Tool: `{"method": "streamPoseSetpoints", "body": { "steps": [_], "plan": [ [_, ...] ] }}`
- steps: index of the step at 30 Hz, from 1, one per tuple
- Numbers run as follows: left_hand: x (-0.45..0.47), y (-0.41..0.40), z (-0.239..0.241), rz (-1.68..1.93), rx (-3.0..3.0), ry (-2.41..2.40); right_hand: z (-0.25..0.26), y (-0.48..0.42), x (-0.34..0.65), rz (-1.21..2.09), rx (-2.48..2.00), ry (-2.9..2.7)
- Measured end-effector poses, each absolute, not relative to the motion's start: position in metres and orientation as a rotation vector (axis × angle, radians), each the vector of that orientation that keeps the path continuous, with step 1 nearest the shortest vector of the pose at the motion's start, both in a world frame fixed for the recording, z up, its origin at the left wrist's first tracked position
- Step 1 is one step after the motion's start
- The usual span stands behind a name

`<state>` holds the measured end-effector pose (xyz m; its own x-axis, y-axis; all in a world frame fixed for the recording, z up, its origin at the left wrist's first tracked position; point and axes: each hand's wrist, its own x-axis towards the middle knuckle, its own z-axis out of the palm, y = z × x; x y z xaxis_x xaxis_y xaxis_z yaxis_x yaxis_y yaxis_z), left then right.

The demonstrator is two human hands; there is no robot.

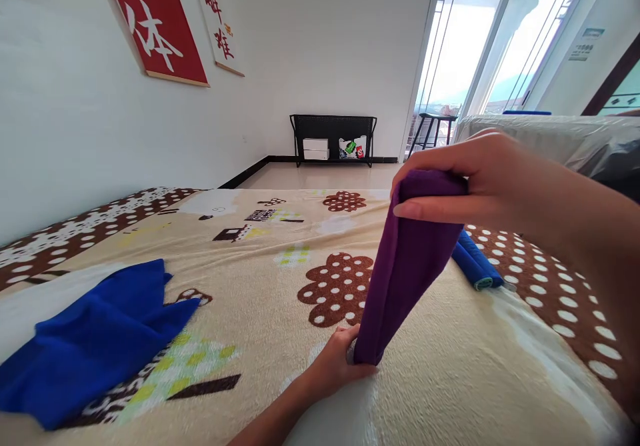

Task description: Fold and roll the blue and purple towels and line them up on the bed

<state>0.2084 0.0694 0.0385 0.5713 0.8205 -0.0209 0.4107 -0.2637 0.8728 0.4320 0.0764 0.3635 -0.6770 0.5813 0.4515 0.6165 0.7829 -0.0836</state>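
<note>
A purple cloth [405,266] is stretched upright over the bed between my two hands. My right hand [465,179] pinches its top end, thumb under and fingers over. My left hand [335,363] grips its bottom end, down on the beige patterned blanket [280,279]. The cloth looks folded into a narrow strip.
A loose blue cloth [95,339] lies on the blanket at the left. Two rolled blue cloths [475,266] lie behind the purple one at the right. A black rack [333,138] stands by the far wall, glass doors [480,46] to its right.
</note>
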Motion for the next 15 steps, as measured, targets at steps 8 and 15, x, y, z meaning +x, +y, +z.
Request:
{"method": "streamPoseSetpoints", "body": {
  "steps": [8,15],
  "plan": [
    [0.2093,0.0688,0.0315,0.556,1.884,1.02,0.3645,0.075,0.4349,-0.066,-0.964,-2.494],
    [0.2099,0.0689,0.0314,0.55,1.903,1.018,0.3672,0.0713,0.4399,-0.039,-1.038,-2.481]
  ]
}}
